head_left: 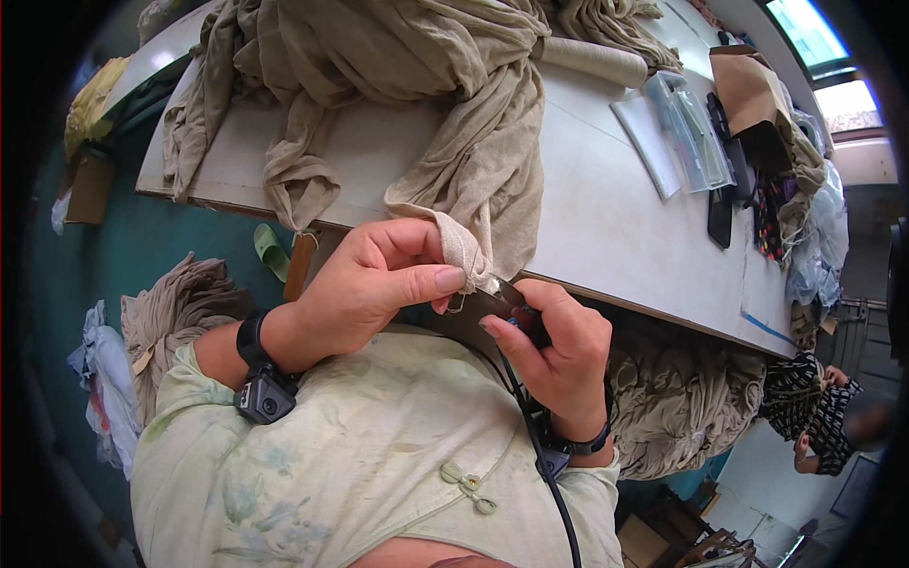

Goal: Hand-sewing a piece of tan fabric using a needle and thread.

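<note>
My left hand (374, 284) pinches a corner of beige fabric (469, 251) between thumb and fingers, just off the near edge of the white table (606, 218). The cloth trails up onto the table, where it lies in a large crumpled heap (398, 66). My right hand (559, 346) holds a small dark cutting tool (502, 301) whose tip touches the pinched corner. Both wrists wear dark bands, and a black cable runs down from the right one.
A cream thread cone (592, 59), clear plastic sleeves (682, 133), a black flat object (720, 216) and a brown paper bag (748, 90) lie on the table. Beige cloth piles sit on the floor left (175, 303) and right (682, 398). Another person (810, 407) crouches lower right.
</note>
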The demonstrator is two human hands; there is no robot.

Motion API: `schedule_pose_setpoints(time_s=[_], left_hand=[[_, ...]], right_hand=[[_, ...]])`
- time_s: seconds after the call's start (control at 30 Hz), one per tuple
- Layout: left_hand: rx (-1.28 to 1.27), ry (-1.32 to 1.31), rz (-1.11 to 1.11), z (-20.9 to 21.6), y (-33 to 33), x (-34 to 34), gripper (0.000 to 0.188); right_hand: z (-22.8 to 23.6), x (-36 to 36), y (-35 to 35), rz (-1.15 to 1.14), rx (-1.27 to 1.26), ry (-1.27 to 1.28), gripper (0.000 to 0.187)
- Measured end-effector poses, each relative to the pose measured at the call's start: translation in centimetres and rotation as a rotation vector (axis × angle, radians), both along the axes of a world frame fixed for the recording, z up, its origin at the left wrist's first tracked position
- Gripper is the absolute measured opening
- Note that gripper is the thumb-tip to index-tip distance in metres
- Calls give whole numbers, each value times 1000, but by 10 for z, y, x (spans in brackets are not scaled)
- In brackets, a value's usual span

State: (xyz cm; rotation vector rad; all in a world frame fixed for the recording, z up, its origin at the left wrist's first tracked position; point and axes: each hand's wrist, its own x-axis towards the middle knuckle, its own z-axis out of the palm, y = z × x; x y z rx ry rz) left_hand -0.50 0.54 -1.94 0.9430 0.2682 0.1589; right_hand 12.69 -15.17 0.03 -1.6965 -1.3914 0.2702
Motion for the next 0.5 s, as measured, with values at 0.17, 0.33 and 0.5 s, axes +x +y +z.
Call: schedule_pose_setpoints(time_s=[0.17, 0.33, 0.5], left_hand=[[-7, 7, -10, 0, 0, -1, 23], [21, 21, -10, 3, -2, 1, 11], [12, 16, -15, 2, -2, 0, 10]], right_hand=[[1, -1, 1, 6, 5, 17, 29], [2, -3, 3, 34, -2, 63, 28], [1, -4, 4, 47, 15, 67, 24]])
